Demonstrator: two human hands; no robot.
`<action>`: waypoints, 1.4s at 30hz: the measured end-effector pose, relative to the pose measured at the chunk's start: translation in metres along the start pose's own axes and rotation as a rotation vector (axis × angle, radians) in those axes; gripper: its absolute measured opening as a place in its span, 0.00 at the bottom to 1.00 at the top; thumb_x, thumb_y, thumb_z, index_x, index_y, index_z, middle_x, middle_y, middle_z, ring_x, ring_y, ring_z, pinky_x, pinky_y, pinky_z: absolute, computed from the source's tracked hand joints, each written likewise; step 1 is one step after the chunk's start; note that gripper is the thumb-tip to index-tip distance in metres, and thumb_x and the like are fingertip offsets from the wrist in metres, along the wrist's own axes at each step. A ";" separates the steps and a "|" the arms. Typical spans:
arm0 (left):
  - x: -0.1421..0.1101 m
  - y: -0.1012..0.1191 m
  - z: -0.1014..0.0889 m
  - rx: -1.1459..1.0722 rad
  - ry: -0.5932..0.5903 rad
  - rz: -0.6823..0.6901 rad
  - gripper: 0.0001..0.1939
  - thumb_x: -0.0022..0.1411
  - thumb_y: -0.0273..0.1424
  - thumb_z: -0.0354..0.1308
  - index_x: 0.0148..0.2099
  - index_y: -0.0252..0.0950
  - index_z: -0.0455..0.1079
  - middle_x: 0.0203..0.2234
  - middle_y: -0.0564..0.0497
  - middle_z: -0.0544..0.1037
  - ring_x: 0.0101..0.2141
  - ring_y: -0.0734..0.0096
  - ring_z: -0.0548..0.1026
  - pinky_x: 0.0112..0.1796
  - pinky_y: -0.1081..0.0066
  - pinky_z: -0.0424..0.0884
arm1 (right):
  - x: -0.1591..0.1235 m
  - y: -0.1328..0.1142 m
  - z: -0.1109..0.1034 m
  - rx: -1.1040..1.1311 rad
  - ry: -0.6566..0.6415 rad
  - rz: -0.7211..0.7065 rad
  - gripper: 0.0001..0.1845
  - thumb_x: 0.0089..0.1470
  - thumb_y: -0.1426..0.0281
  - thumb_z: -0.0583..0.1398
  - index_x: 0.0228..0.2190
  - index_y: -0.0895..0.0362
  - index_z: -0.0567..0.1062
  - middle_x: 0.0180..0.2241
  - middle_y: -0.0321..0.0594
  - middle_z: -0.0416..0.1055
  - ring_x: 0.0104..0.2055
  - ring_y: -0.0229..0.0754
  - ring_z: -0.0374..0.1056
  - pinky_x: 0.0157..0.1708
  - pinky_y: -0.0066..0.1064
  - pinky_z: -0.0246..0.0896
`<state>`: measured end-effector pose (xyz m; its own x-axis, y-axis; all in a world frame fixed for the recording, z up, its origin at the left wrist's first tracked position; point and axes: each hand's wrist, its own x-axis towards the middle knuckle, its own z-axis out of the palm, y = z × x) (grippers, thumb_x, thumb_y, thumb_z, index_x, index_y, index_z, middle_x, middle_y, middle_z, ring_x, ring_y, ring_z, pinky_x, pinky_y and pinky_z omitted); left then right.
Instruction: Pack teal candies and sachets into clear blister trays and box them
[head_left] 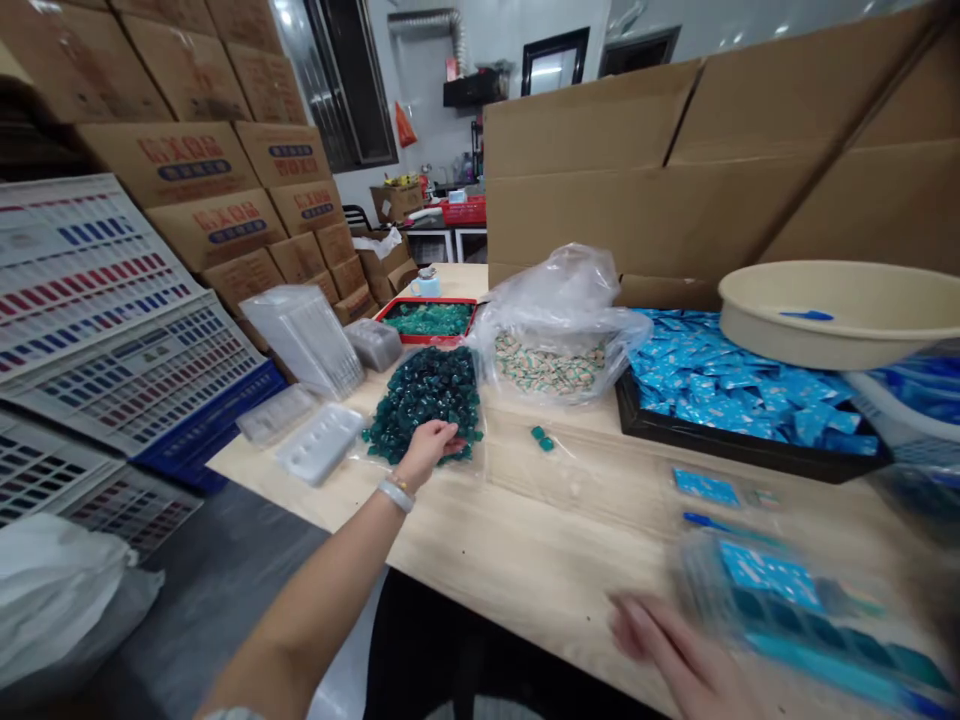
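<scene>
My left hand (427, 447) reaches out to a heap of small dark green pieces (427, 395) on the wooden table (525, 560); its fingers curl into the near edge of the heap. Two loose green pieces (541, 437) lie to the right of it. My right hand (675, 650) is at the bottom right, smeared by motion, beside a blurred clear pack with blue contents (780, 595). Whether it grips the pack does not show.
A clear bag of pale small items (551, 340), a black tray of blue sachets (720, 385), a beige basin (840, 310) and a red tray (429, 318) stand behind. Clear plastic trays (319, 440) and colour-chart boards (112, 330) lie left. Cardboard boxes (712, 160) wall the back.
</scene>
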<state>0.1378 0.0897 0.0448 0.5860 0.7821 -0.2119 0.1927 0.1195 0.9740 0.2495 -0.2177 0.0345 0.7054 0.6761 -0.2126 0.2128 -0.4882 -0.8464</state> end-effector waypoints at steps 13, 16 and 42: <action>0.052 0.037 -0.041 -0.164 -0.098 0.005 0.11 0.48 0.35 0.58 0.27 0.32 0.63 0.20 0.55 0.69 0.22 0.81 0.68 0.26 0.78 0.65 | 0.212 -0.175 0.162 0.437 -0.295 -0.239 0.13 0.43 0.65 0.55 0.33 0.57 0.70 0.23 0.33 0.67 0.22 0.33 0.61 0.19 0.24 0.56; 0.043 0.023 -0.036 -0.199 -0.257 -0.063 0.12 0.47 0.36 0.58 0.25 0.31 0.63 0.19 0.53 0.69 0.21 0.79 0.68 0.26 0.75 0.65 | 0.200 -0.156 0.156 0.591 -0.395 -0.184 0.15 0.43 0.61 0.56 0.33 0.57 0.69 0.21 0.33 0.66 0.21 0.34 0.61 0.21 0.26 0.57; -0.049 0.001 0.088 -0.143 -0.140 -0.006 0.06 0.44 0.26 0.57 0.29 0.30 0.68 0.22 0.52 0.69 0.26 0.77 0.66 0.30 0.75 0.63 | 0.088 -0.056 0.072 0.111 0.246 -0.311 0.09 0.46 0.63 0.55 0.25 0.57 0.68 0.23 0.38 0.66 0.26 0.38 0.62 0.28 0.31 0.59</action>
<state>0.1789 -0.0021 0.0492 0.6907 0.6900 -0.2167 0.0883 0.2169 0.9722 0.2510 -0.0910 0.0275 0.7628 0.6229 0.1732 0.3764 -0.2101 -0.9023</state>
